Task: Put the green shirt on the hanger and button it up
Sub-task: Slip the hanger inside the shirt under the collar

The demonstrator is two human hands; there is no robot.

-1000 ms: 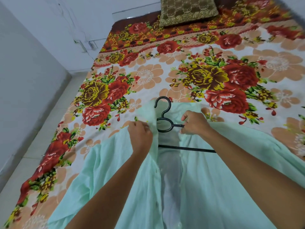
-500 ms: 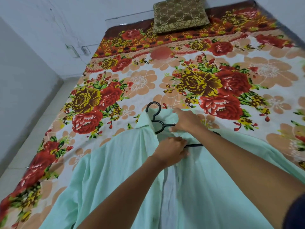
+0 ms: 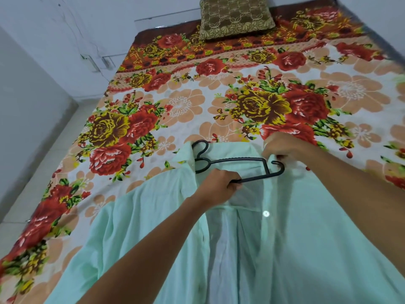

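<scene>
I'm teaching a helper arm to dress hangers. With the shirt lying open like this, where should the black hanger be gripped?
Grip the hanger on its lower bar, from the near side, as the left hand does. That bar lies bare in the open shirt front; its right tip is beside the right hand.

Soft, even indoor light; wide-angle bending at the edges.

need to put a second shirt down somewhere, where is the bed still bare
Free: the wide stretch of floral bedsheet between the brown patterned cushion at the head and the mint green shirt's collar; also a strip along the bed's left edge. Crowded: the near end, where the shirt, the black plastic hanger, the left hand and the right hand lie.
</scene>
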